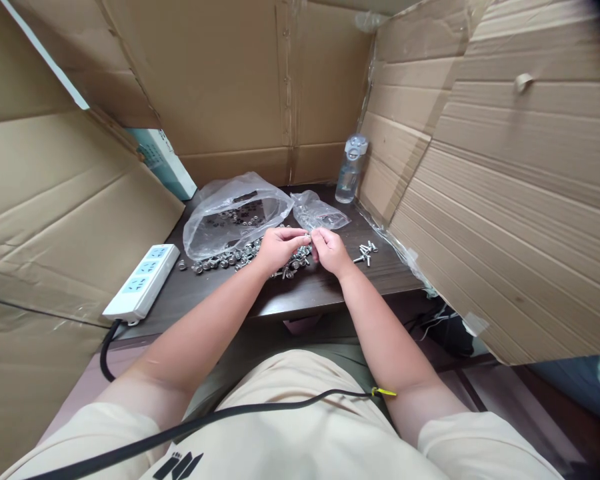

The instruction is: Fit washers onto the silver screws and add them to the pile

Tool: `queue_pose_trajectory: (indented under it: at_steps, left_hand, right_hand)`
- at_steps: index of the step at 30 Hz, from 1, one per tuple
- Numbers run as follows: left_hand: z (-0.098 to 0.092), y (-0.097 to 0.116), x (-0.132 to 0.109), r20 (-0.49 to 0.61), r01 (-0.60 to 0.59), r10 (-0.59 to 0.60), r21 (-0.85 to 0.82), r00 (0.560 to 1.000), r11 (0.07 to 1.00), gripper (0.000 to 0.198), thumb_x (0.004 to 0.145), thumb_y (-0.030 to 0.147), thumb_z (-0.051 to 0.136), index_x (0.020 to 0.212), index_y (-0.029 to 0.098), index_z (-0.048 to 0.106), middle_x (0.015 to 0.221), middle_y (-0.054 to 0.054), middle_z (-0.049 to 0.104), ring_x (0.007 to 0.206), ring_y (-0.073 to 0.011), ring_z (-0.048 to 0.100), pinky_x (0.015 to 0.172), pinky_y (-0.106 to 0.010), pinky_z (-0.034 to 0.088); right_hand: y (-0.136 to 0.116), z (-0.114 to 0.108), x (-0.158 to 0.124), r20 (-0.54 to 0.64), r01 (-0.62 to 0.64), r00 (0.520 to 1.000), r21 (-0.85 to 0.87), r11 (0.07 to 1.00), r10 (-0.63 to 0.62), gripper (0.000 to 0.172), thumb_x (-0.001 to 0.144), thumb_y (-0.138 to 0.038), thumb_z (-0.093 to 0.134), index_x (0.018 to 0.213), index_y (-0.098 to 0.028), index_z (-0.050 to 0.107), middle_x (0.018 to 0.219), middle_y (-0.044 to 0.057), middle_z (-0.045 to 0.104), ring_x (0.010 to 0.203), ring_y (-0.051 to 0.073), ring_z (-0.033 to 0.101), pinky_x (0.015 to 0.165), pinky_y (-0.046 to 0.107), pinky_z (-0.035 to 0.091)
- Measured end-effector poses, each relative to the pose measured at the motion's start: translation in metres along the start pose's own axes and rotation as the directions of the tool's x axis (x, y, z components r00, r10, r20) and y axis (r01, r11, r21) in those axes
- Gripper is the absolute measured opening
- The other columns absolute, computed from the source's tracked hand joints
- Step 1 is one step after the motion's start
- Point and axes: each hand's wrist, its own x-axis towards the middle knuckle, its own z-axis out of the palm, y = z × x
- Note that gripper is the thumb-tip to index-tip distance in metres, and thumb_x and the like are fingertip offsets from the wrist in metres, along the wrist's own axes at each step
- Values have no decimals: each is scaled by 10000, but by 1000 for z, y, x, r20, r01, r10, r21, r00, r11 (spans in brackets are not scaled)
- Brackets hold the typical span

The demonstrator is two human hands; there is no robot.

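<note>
Here, table (320, 289): hardware (225, 259) is heaped by the left hand (277, 248), bolts (366, 252) laid right of the right hand (331, 251).
Fingers (293, 233): closed to a pinch, both hands.
Part (307, 235): apparently being worked between them; steady grip seems called for next.

The loose bolts (365, 253) shine silver against the dark brown, faintly wood-grained tabletop (390, 275); the power strip (139, 293) is white with pale blue panels, the cardboard (230, 80) tan, the cream T-shirt (305, 427) printed in black, the cable tie (384, 392) bright yellow.
</note>
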Motion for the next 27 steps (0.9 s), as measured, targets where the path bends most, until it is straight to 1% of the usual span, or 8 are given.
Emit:
queue_pose_trajectory:
  at_steps: [2, 5, 9, 14, 17, 21, 27]
  left_hand:
    - [0, 0, 0, 2, -1, 1, 4, 1000, 1000, 255, 612, 306, 811, 810, 146, 795, 633, -40, 704, 472, -93, 483, 486, -250, 412]
    - [0, -1, 0, 1, -3, 3, 5, 1000, 1000, 254, 618, 300, 809, 819, 144, 796, 622, -36, 698, 465, -88, 473, 481, -244, 406]
    - [-2, -2, 1, -1, -8, 8, -4, 1000, 1000, 252, 632, 300, 805, 831, 146, 796, 651, -37, 708, 472, -79, 472, 482, -232, 402]
    - [-2, -2, 1, 1, -14, 14, -7, 1000, 1000, 256, 633, 308, 809, 833, 148, 797, 666, -40, 713, 479, -81, 479, 483, -231, 403]
    - [-2, -3, 1, 1, -14, 14, -7, 1000, 1000, 252, 639, 312, 806, 833, 151, 798, 668, -42, 714, 486, -85, 484, 487, -233, 407]
    - [-3, -4, 1, 3, -12, 12, -12, 1000, 1000, 248, 642, 308, 807, 839, 158, 798, 665, -36, 708, 503, -87, 492, 499, -230, 413]
    - [-3, -5, 2, -5, -11, 11, -18, 1000, 1000, 242, 631, 302, 811, 816, 147, 795, 656, -36, 705, 500, -88, 493, 498, -233, 412]
  right_hand:
    - [1, 1, 1, -27, 2, 1000, 13, 1000, -2, 430, 925, -569, 490, 701, -203, 510, 504, -35, 474, 443, 115, 458, 476, 262, 391]
    - [2, 2, 2, -62, 9, 998, 53, 999, -6, 392, 901, -587, 517, 817, -204, 531, 565, -41, 478, 442, 107, 463, 446, 249, 390]
    - [2, 2, 2, -69, 24, 997, 87, 996, -18, 379, 860, -568, 583, 908, -194, 545, 630, -36, 510, 448, 93, 476, 439, 242, 403]
    - [0, 1, 0, -41, 23, 999, 115, 993, -18, 325, 830, -489, 634, 900, -182, 553, 563, -53, 489, 423, 91, 457, 429, 242, 400]
    - [-2, 2, 0, -28, 11, 1000, 124, 992, -8, 309, 811, -461, 659, 903, -184, 558, 588, -47, 509, 425, 84, 456, 423, 235, 397]
    - [-2, 3, 1, -25, -9, 1000, 127, 992, 12, 325, 802, -466, 674, 910, -182, 559, 618, -41, 522, 436, 79, 465, 423, 229, 400]
    - [-2, 3, 0, 1, -39, 999, 104, 994, 39, 333, 822, -493, 653, 870, -175, 563, 544, -54, 492, 414, 82, 442, 413, 225, 377]
